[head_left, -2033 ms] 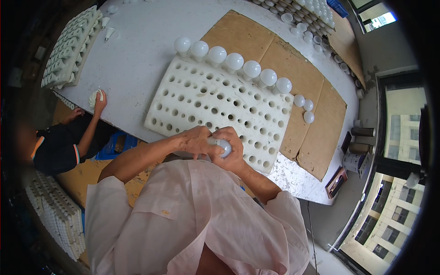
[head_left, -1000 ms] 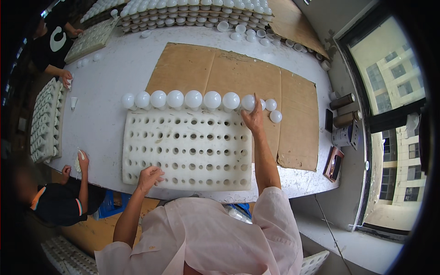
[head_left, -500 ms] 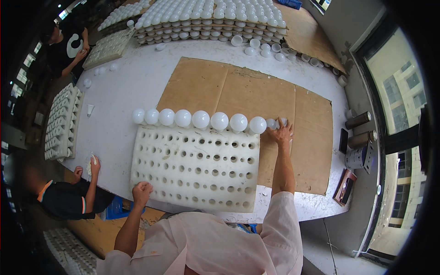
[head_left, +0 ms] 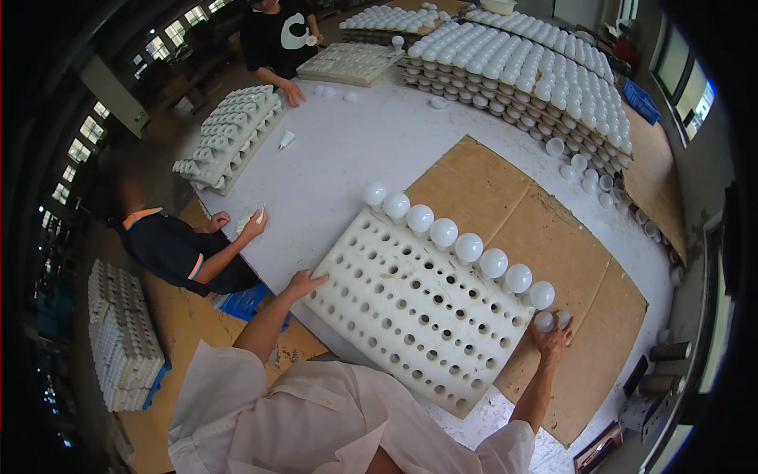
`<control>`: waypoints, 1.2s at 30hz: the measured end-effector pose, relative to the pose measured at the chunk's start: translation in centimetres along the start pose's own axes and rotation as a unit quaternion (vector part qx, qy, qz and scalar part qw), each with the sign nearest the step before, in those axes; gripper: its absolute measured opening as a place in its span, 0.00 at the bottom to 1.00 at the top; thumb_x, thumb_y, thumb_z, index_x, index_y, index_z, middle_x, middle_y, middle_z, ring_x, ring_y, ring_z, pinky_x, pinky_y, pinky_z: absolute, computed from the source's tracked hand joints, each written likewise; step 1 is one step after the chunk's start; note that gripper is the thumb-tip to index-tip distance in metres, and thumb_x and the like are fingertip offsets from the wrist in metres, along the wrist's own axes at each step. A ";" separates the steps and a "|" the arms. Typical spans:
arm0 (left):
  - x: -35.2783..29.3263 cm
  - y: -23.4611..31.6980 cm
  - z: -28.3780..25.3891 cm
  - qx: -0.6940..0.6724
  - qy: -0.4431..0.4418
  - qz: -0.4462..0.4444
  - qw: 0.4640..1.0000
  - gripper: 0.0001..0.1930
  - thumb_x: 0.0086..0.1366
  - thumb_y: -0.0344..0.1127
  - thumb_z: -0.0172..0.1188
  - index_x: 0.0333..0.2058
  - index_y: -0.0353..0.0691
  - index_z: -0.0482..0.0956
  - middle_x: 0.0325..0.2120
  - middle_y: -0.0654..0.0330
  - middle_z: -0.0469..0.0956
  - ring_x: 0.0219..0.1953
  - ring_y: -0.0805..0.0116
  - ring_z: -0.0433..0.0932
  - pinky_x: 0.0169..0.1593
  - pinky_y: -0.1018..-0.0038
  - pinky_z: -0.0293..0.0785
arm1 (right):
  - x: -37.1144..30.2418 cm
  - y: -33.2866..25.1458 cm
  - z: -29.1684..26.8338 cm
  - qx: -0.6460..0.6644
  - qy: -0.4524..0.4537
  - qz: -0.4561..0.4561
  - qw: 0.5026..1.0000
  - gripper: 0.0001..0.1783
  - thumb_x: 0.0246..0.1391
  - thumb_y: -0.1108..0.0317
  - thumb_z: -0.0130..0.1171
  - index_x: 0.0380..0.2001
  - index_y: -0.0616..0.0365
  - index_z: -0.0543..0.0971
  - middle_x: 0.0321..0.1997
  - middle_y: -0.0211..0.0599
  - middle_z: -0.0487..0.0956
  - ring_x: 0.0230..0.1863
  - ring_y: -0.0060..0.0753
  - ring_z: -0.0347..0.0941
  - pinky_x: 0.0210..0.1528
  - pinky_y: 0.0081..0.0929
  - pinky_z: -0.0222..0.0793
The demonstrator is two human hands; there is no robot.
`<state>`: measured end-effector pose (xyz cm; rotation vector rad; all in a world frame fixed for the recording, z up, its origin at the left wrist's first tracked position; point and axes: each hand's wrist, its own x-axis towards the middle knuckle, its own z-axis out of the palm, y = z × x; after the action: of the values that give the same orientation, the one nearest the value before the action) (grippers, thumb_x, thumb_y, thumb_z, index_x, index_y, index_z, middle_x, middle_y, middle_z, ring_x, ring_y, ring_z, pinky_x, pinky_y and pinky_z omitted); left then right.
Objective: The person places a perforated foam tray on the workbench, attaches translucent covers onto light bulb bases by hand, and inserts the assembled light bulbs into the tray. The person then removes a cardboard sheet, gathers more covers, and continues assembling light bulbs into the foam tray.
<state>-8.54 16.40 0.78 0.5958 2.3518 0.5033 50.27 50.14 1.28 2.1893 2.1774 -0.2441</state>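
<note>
While eight white bulbs [head_left: 468, 247] line the far edge of one foam tray [head_left: 413, 322] on the tabletop [head_left: 332, 150], I judge that row about done and the nearer, bare-holed rows left over. My right hand [head_left: 553, 340] has fingers around two small domes [head_left: 544, 321] by one cardboard sheet [head_left: 604, 316], pinch unclear; my left hand [head_left: 302, 284] rests at the tray's left edge, grip impossible to tell.

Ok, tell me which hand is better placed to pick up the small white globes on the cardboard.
The right, most likely: the right hand is at the small white globes on the cardboard, while the left hand is across the foam tray, at its left edge.
</note>
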 end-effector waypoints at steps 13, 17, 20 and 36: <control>2.2 1.1 0.5 0.064 -0.035 -0.091 0.993 0.27 0.45 0.44 0.63 0.42 0.29 0.78 0.39 0.47 0.79 0.42 0.58 0.79 0.46 0.71 0.74 | -1.6 -0.1 1.5 0.067 0.064 -0.027 0.995 0.43 0.31 0.45 0.69 0.52 0.57 0.73 0.62 0.60 0.60 0.67 0.58 0.50 0.64 0.48 0.53; 1.5 4.6 0.4 0.116 -0.040 -0.075 0.990 0.23 0.48 0.40 0.61 0.42 0.30 0.78 0.42 0.45 0.78 0.45 0.55 0.78 0.48 0.69 0.73 | -2.2 1.5 2.7 0.079 0.172 -0.062 0.980 0.38 0.30 0.49 0.71 0.48 0.53 0.75 0.61 0.67 0.58 0.62 0.63 0.55 0.58 0.53 0.59; -0.1 6.3 0.8 0.122 0.004 -0.106 0.987 0.21 0.52 0.38 0.59 0.43 0.32 0.77 0.44 0.46 0.77 0.47 0.52 0.76 0.49 0.66 0.74 | -2.8 3.1 4.9 0.109 0.285 -0.065 0.950 0.35 0.29 0.51 0.72 0.46 0.51 0.75 0.61 0.68 0.58 0.60 0.65 0.59 0.55 0.54 0.61; -1.7 2.6 1.5 0.130 -0.010 -0.108 0.986 0.20 0.51 0.37 0.61 0.42 0.30 0.77 0.44 0.45 0.76 0.49 0.53 0.76 0.52 0.67 0.73 | -9.2 4.5 4.0 0.136 0.305 0.005 0.942 0.35 0.33 0.64 0.70 0.51 0.45 0.73 0.61 0.62 0.59 0.59 0.62 0.60 0.58 0.50 0.58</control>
<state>-5.65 17.94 1.89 0.4491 2.4439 0.0918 54.44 40.39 -1.73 2.7142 2.5507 0.1788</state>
